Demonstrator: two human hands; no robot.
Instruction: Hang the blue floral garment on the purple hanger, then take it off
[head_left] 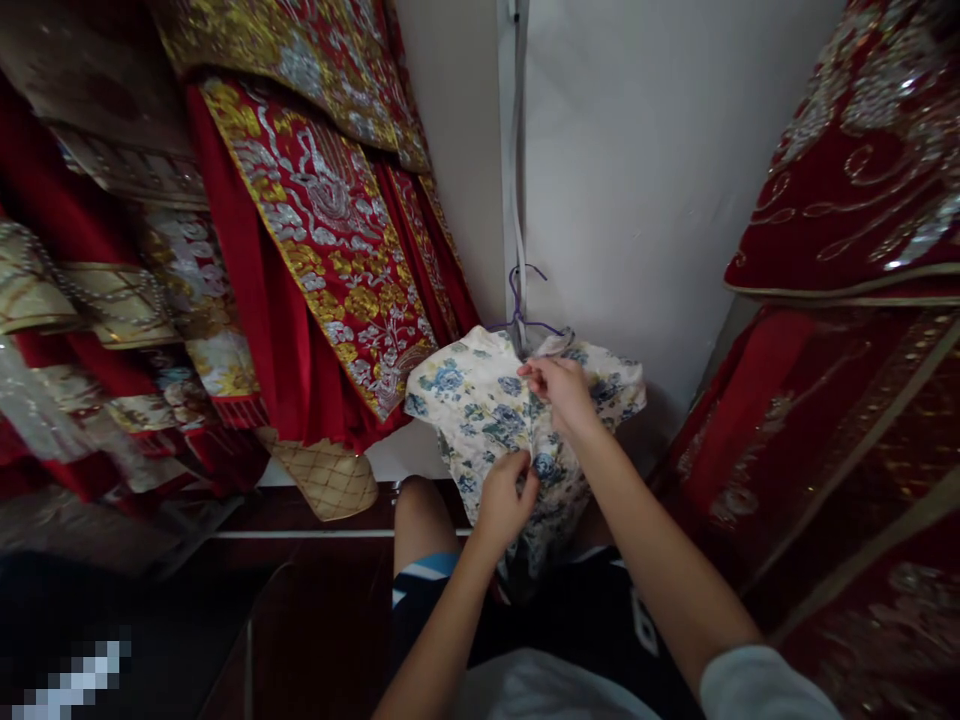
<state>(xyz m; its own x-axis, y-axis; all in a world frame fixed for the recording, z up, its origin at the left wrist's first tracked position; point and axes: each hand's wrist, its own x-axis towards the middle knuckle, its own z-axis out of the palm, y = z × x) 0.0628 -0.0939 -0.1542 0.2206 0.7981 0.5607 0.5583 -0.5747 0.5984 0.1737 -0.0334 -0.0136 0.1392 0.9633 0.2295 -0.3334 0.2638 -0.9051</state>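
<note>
A white short-sleeved shirt [480, 400] with blue flowers hangs in front of me on a purple wire hanger [514, 300]. Its front opening runs down the middle. With bent fingers, my left hand [508, 493] pinches the cloth along that opening at about mid-chest. Higher up, just below the collar, my right hand [557, 385] is closed on the shirt's front edge. Whether a button lies between its fingertips is too small to see. The shirt's lower part falls in shadow between my knees.
Red garments with gold and silver embroidery [330, 230] hang at the left. More red beaded garments [862, 180] hang at the right. A pale wall [622, 150] with a thin vertical pole or cable [516, 150] rises behind the hanger. A cream quilted piece [330, 480] hangs low at left.
</note>
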